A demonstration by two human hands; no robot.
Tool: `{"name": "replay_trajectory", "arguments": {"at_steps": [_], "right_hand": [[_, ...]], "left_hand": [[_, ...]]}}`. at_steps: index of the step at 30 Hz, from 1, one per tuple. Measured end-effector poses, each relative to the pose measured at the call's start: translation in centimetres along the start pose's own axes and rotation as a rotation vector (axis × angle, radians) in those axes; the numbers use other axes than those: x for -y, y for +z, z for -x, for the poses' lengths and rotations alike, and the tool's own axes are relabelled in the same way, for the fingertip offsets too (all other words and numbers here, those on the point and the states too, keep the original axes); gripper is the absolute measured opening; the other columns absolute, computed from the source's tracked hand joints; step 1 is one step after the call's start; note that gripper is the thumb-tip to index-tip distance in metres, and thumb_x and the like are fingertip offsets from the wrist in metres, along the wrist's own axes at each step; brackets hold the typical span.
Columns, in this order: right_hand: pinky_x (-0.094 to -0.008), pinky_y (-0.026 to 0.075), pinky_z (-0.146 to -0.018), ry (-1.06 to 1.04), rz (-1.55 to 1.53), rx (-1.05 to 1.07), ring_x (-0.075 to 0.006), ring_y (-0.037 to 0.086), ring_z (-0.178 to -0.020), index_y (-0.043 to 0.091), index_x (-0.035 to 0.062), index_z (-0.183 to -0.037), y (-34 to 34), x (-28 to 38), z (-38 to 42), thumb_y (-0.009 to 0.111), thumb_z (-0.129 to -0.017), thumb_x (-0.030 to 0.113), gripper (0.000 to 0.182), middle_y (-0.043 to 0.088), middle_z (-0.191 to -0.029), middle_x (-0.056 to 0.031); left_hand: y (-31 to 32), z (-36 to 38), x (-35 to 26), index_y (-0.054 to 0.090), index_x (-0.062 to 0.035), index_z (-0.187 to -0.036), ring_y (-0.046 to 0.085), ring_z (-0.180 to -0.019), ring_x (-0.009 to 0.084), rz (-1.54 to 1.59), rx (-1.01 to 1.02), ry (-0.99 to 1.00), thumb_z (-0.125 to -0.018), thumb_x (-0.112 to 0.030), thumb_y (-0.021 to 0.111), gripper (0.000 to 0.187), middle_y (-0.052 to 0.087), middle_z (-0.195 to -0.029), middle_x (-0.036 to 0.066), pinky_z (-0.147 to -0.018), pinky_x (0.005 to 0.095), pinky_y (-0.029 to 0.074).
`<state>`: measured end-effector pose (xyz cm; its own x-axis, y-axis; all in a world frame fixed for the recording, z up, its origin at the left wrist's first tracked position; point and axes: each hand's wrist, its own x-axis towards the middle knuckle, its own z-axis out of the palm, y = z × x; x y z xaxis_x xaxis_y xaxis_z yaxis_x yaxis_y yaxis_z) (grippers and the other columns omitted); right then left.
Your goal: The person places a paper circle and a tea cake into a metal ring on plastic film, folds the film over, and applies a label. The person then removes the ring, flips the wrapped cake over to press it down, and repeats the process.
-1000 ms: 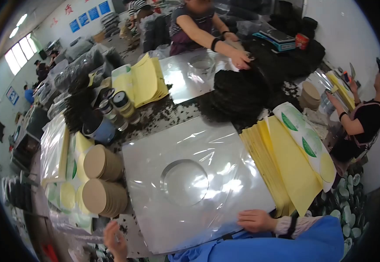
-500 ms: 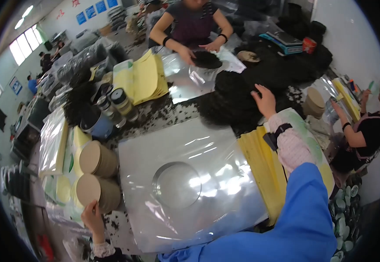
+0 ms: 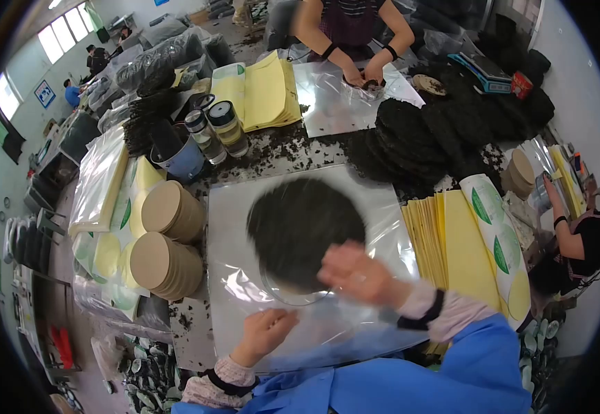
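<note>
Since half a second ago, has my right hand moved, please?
Yes. Your right hand left the dark stack, coming nearer your body and leftward; it is now above the shiny sheet.

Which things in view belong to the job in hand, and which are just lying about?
Likely the job:
thin black round sheet, blurred, at the right hand
shiny clear plastic film under it
pile of black round sheets
stacked round tan discs

Probably just lying about:
clear jars with dark lids
blue bucket
red round tin
</note>
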<state>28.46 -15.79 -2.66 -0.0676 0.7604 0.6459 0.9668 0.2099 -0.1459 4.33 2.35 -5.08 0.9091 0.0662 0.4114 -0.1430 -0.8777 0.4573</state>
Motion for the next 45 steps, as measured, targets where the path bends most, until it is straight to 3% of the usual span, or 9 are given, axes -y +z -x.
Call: {"name": "replay_trajectory", "arguments": {"at_steps": [5,11,19,22,29,35,38,41,45], "right_hand": [[-0.0443,0.050,-0.103,0.110,-0.145,0.120,-0.0340,0.060,-0.122,0.056,-0.0019,-0.135,3.7,3.4,0.9,0.077,-0.077,0.045,0.078,0.058,-0.132,-0.0196],[-0.0350,0.059,-0.072,0.523,0.126,0.581,-0.0294,0.067,-0.083,0.043,-0.0122,-0.141,6.0,1.0,-6.0,0.078,-0.076,0.036,0.088,0.056,-0.107,-0.0176],[-0.0392,0.058,-0.051,0.610,0.376,0.466,-0.0323,0.067,-0.064,0.047,-0.0095,-0.133,15.5,-1.4,-1.5,0.050,-0.096,0.011,0.042,0.058,-0.095,-0.0198],[-0.0390,0.057,-0.054,0.794,0.039,0.500,-0.0340,0.069,-0.072,0.049,-0.0095,-0.124,14.8,-1.7,-1.3,0.056,-0.094,0.015,0.039,0.059,-0.098,-0.0221],[-0.0516,0.044,-0.105,0.508,-0.082,0.403,-0.0359,0.055,-0.125,0.060,0.0003,-0.120,-0.2,9.9,3.4,0.075,-0.080,0.034,0.054,0.058,-0.133,-0.0194],[-0.0528,0.043,-0.107,0.260,0.210,-0.194,-0.0315,0.061,-0.118,0.064,0.0003,-0.114,-8.9,14.4,-1.8,0.073,-0.082,0.027,0.043,0.062,-0.128,-0.0164],[-0.0504,0.040,-0.110,0.121,-0.522,0.673,-0.0356,0.056,-0.124,0.059,-0.0026,-0.124,-1.4,14.8,5.6,0.074,-0.083,0.034,0.057,0.058,-0.134,-0.0197],[-0.0503,0.036,-0.114,0.459,-0.195,0.405,-0.0399,0.050,-0.131,0.050,-0.0064,-0.136,3.8,10.0,11.3,0.076,-0.081,0.044,0.079,0.053,-0.139,-0.0248],[-0.0503,0.029,-0.118,0.654,0.035,0.145,-0.0387,0.038,-0.143,0.032,-0.0071,-0.149,6.3,6.0,7.9,0.079,-0.077,0.051,0.103,0.039,-0.151,-0.0293]], "left_hand": [[-0.7,0.6,2.4,0.073,-0.0131,-0.110,0.066,-0.073,0.0250,-0.060,-0.022,-0.140,-0.082,-0.014,0.077,0.029,0.065,-0.085,0.008,-0.061,0.0354,0.054],[1.4,-10.8,5.2,0.031,0.0205,-0.141,0.067,-0.084,0.0294,-0.391,0.459,-0.161,-0.049,-0.043,0.093,0.128,0.055,-0.109,0.021,-0.071,0.0358,0.057],[8.3,-9.5,8.4,0.044,0.0146,-0.137,0.068,-0.080,0.0233,-0.561,0.336,-0.178,-0.088,-0.009,0.055,0.056,0.055,-0.106,0.015,-0.058,0.0307,0.059],[6.7,-10.0,8.6,0.037,0.0204,-0.137,0.068,-0.088,0.0346,-0.408,0.571,-0.143,-0.054,-0.035,0.092,0.114,0.057,-0.117,0.027,-0.074,0.0367,0.058],[-4.6,-1.3,-1.1,0.061,-0.0020,-0.115,0.062,-0.086,0.0316,-0.008,-0.008,-0.123,-0.076,-0.023,0.084,0.050,0.062,-0.103,0.015,-0.072,0.0401,0.049],[1.8,8.4,-5.2,0.059,-0.0020,-0.124,0.058,-0.115,0.0378,0.275,0.072,0.350,-0.079,-0.029,0.081,0.056,0.060,-0.124,0.022,-0.096,0.0439,0.050],[5.7,8.4,-5.2,0.045,0.0075,-0.140,0.041,-0.138,0.0427,0.191,0.146,-0.622,-0.079,-0.039,0.082,0.085,0.045,-0.143,0.030,-0.112,0.0559,0.035],[4.6,4.0,-2.3,0.036,0.0088,-0.144,0.037,-0.141,0.0421,-0.250,-0.455,-0.458,-0.075,-0.048,0.083,0.101,0.039,-0.148,0.030,-0.116,0.0575,0.027],[4.5,-4.8,-1.7,0.043,0.0026,-0.142,0.051,-0.130,0.0396,-0.264,-0.001,-0.133,-0.074,-0.051,0.081,0.095,0.054,-0.137,0.022,-0.114,0.0562,0.032]]}}
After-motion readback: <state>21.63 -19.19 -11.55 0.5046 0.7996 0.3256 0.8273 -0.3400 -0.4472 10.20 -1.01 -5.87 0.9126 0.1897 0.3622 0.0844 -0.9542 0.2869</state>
